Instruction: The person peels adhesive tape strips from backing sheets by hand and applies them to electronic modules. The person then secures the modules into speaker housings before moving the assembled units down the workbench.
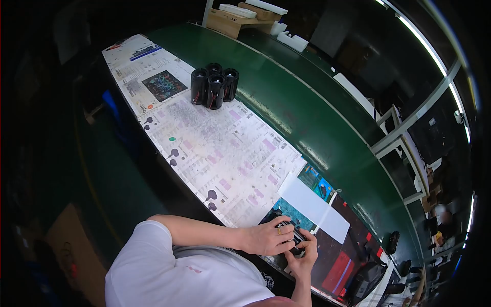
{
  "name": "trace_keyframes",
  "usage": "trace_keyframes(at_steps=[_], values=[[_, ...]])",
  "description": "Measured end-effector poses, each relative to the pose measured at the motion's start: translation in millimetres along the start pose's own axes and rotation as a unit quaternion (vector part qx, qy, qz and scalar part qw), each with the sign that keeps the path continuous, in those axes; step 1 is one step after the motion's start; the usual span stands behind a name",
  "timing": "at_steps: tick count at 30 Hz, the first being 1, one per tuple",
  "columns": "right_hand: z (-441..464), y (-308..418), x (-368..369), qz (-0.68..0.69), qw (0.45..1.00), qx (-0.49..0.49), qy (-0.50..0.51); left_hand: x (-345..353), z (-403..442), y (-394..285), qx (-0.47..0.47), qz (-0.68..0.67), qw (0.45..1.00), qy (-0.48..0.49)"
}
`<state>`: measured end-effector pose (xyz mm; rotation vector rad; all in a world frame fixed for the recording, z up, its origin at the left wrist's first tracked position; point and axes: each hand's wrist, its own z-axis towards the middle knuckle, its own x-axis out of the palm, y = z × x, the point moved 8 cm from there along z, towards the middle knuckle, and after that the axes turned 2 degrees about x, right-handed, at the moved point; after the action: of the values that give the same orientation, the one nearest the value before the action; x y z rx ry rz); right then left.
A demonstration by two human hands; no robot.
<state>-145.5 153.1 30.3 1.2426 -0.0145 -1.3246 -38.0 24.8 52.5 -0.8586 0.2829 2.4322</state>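
My left hand [269, 238], with a ring on one finger, curls over a black object [295, 236] at the near edge of the bench. My right hand [305, 254] grips the same object from the other side. Shiny dark surfaces show between the fingers, but the hands cover most of it, and its exact kind cannot be made out. Just beyond the hands lies a white sheet [317, 207], over a teal printed surface [292, 212]. Farther along the bench, several glossy black cylinders [215, 91] stand upright in a cluster, with bits of red showing on some.
A worn, printed white covering [225, 153] runs along the bench, with a dark square print [164, 85] near its far end. Behind it stretches a green belt-like surface [327, 148]. A black bag-like item [365, 281] and red pieces [337, 271] lie at the right.
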Motion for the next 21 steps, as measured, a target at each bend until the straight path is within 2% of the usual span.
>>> trace_keyframes(at_steps=[3,5,6,7,8,9,10,11,12,14,15,17,19,20,21], values=[[10.2,-9.8,-2.1,0.061,0.997,0.029,0.024,-1.0,3.0,13.9,-0.013,0.011,0.999,0.034],[26.7,-27.0,-9.4,0.143,0.985,0.076,0.053,-23.3,3.7,48.8,-0.029,0.015,0.999,-0.013],[37.3,-41.4,-13.2,0.206,0.972,0.103,0.034,-41.2,-0.2,78.3,-0.047,0.035,0.996,-0.062],[52.9,-50.0,-23.6,0.208,0.973,0.099,0.016,-60.5,-8.2,114.1,-0.064,0.055,0.99,-0.111],[69.0,-75.4,-33.7,0.175,0.981,0.082,-0.012,-69.8,-20.1,158.7,-0.118,0.126,0.982,-0.079],[85.6,-96.5,-42.7,0.202,0.97,0.126,-0.042,-87.1,-27.1,198.9,-0.183,0.247,0.95,-0.046],[103.4,-112.1,-53.8,0.204,0.965,0.139,-0.083,-107.1,-41.1,241.2,-0.21,0.324,0.922,-0.037],[122.3,-155.9,-68.4,0.177,0.969,0.119,-0.128,-140.6,-40.8,266.2,-0.217,0.349,0.912,-0.003],[136.2,-175.2,-82.0,0.173,0.956,0.165,-0.168,-165.5,-43.1,288.4,-0.225,0.416,0.881,0.011],[163.0,-221.2,-116.7,-0.035,0.953,0.151,-0.26,-195.8,-54.3,321.6,-0.224,0.514,0.827,0.031],[170.9,-229.2,-125.7,-0.035,0.946,0.18,-0.267,-203.0,-62.2,333.2,-0.216,0.546,0.809,0.037],[188.5,-270.4,-137.9,-0.106,0.952,0.128,-0.257,-201.1,-74.6,357.6,-0.249,0.486,0.827,0.129],[190.2,-292.8,-133.9,-0.147,0.948,0.186,-0.211,-197.4,-75.1,363.2,-0.25,0.467,0.831,0.17],[188.8,-290.2,-124.7,-0.255,0.935,0.103,-0.226,-195.1,-74.0,365.7,-0.246,0.472,0.827,0.182],[182.9,-261.5,-118.7,-0.271,0.929,0.134,-0.216,-189.6,-72.5,367.2,-0.241,0.473,0.824,0.195]])
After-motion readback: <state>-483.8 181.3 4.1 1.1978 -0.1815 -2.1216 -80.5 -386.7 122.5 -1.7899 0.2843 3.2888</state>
